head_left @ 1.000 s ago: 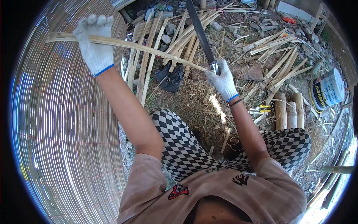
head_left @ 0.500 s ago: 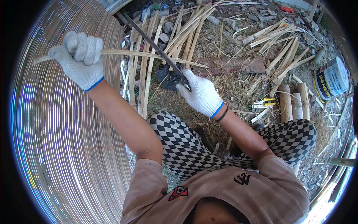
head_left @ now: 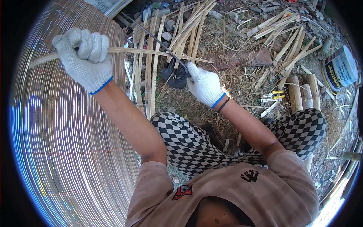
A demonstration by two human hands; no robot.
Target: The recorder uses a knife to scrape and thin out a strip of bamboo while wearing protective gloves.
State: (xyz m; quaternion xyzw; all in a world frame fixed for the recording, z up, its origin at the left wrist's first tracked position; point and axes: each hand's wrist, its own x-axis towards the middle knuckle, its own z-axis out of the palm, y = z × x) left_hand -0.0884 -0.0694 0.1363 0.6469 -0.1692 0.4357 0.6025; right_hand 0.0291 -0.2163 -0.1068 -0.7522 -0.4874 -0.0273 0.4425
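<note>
My left hand (head_left: 85, 62), in a white knit glove with a blue cuff, is closed around a long pale bamboo strip (head_left: 136, 51). The strip runs sideways to the right, its far end close to my other glove. My right hand (head_left: 205, 85), gloved the same way, grips a long, narrow, dark-bladed knife (head_left: 157, 41) whose handle is mostly hidden by the fingers. The blade slants up and left and crosses the strip, appearing thin, nearly edge-on. Whether blade and strip touch I cannot tell.
A slatted bamboo screen (head_left: 75, 143) fills the left side. Split bamboo strips (head_left: 153, 72) lie ahead, with another pile (head_left: 293, 53) at right. Yellow-handled pliers (head_left: 278, 94), bamboo poles (head_left: 294, 94), a plastic bucket (head_left: 342, 70) and a brick-red slab (head_left: 242, 58) lie on the debris-strewn ground.
The knife has turned, so its blade looks thinner than before. My left hand, still on the bamboo strip, has shifted slightly right; my right hand has also moved a little right.
</note>
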